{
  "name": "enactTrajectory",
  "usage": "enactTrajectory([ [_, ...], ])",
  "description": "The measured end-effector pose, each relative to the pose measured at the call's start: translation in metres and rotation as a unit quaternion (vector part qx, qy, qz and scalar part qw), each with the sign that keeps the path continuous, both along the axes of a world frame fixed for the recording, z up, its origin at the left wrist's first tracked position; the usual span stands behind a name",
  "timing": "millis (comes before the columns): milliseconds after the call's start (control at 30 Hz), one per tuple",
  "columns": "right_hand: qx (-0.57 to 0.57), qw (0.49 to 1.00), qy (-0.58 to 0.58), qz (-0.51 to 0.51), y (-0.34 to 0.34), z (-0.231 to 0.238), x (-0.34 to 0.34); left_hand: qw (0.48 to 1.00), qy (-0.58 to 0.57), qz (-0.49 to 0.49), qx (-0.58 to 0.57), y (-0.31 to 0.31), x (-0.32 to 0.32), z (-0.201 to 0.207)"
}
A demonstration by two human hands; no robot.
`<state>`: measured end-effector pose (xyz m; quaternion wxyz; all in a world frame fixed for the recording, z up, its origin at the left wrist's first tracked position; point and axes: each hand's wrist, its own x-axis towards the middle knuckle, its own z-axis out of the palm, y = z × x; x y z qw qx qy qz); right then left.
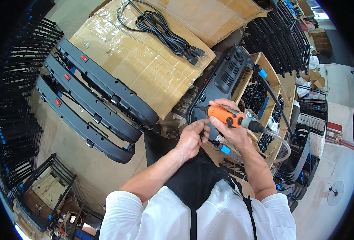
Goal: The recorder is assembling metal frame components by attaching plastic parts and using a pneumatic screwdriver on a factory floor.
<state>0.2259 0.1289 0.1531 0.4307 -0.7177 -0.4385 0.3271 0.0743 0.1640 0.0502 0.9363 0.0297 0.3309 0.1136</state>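
Observation:
My right hand [235,130] is wrapped round an orange power screwdriver [224,116] with a clear hose [283,145] at its rear end. The tool lies nearly level, its dark nose pointing left over a long black plastic housing [229,74] with vent slots. Close below that nose is my left hand [193,138], fingers curled together. Something small and dark shows between these fingers, too small to name. The near end of the housing is partly hidden behind my hands and the tool.
A wooden bin [261,96] of small black parts stands right of the housing. Coiled black power cables [159,30] lie on a cardboard sheet [133,68]. Three curved black housings [93,108] stand at the left. Stacked black frames [279,38] rise behind; a fan [336,193] stands far right.

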Motion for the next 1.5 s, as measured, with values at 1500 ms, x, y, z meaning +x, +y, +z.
enactTrajectory([
  [1500,0.052,0.99,-0.007,-0.132,-0.041,0.053,0.279,0.99,-0.043,-0.012,-0.135,0.025,0.322,0.028],
])
